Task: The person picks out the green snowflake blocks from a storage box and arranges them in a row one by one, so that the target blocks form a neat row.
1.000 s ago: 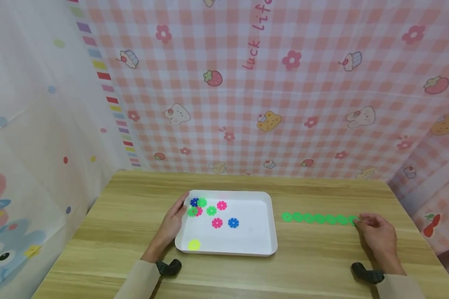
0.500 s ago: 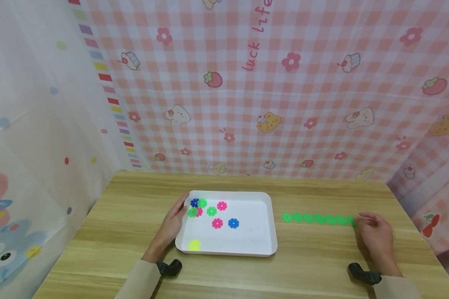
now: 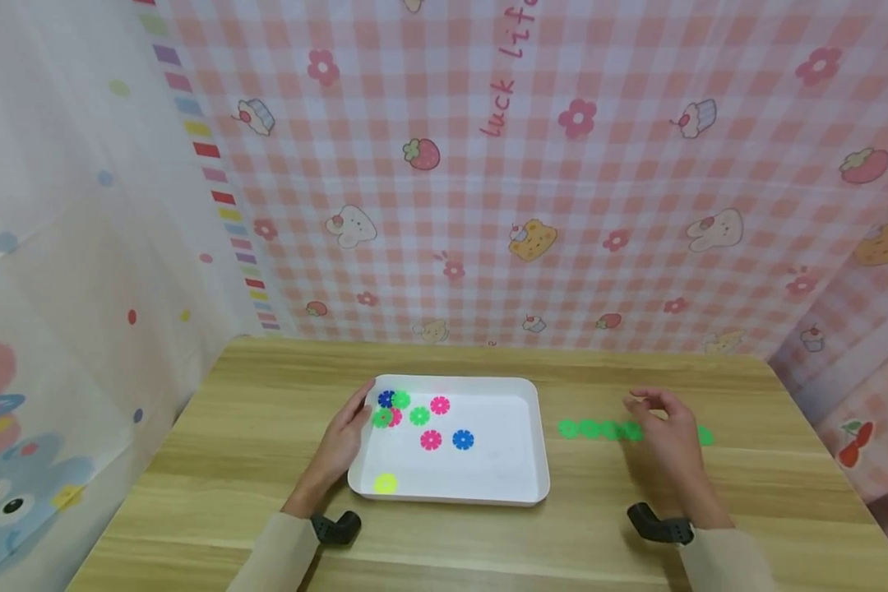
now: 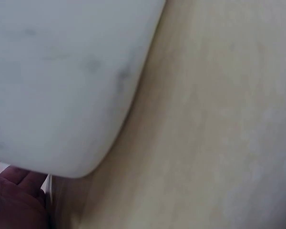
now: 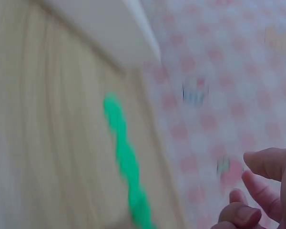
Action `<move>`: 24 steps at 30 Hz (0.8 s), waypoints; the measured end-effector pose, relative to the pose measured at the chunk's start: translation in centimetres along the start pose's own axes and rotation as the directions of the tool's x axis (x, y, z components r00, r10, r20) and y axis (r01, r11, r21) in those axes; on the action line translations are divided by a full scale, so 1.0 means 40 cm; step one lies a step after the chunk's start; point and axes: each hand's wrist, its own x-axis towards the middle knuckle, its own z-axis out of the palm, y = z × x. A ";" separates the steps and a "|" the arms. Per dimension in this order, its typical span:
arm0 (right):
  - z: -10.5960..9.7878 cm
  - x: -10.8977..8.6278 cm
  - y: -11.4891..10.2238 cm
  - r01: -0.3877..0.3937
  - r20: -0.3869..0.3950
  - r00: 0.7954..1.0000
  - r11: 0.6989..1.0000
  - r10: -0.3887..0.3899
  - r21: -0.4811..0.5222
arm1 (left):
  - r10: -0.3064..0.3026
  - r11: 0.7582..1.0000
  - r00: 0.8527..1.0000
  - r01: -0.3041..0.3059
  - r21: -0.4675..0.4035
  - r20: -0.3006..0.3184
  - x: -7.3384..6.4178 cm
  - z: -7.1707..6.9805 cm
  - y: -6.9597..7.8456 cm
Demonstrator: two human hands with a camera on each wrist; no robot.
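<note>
My left hand (image 3: 340,442) grips the left side of a white rectangular tray (image 3: 499,477), its thumb at the rim. In the left wrist view the tray (image 4: 62,90) fills the upper left, with part of the hand (image 4: 16,200) below it. Inside the tray lie several notched plastic discs, including a blue disc (image 3: 463,440), a pink disc (image 3: 431,440) and a yellow disc (image 3: 386,483). Loosely bent and holding nothing, my right hand (image 3: 673,436) hovers over a row of green discs (image 3: 590,429), hiding part of it. The row (image 5: 126,162) is blurred in the right wrist view.
A wooden table (image 3: 562,543) bears everything. Behind it hangs a pink checked cloth (image 3: 488,205), and a pale printed cloth (image 3: 81,288) hangs at the left. Dark wrist-worn devices sit on both forearms, such as the right wrist device (image 3: 659,524).
My right hand has left the right end of the green row and moved left over its middle, uncovering the end disc. The left hand and the tray stay in place.
</note>
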 end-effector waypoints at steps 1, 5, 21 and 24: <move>0.014 -0.002 -0.015 0.009 0.018 1.000 1.000 -0.010 0.012 | 0.002 1.000 1.000 -0.002 -0.001 0.002 0.000 0.000 0.002; 0.076 -0.012 -0.067 0.012 0.086 0.996 0.997 -0.019 0.078 | 0.009 1.000 1.000 -0.009 -0.006 0.009 0.001 0.002 0.006; 0.324 -0.070 -0.222 -0.070 0.332 0.943 0.983 0.009 0.171 | -0.018 1.000 1.000 0.018 0.005 0.011 -0.003 0.000 0.007; 0.369 -0.084 -0.231 -0.042 0.377 0.926 0.990 -0.012 0.137 | -0.020 1.000 1.000 0.020 0.003 0.015 -0.005 -0.001 0.007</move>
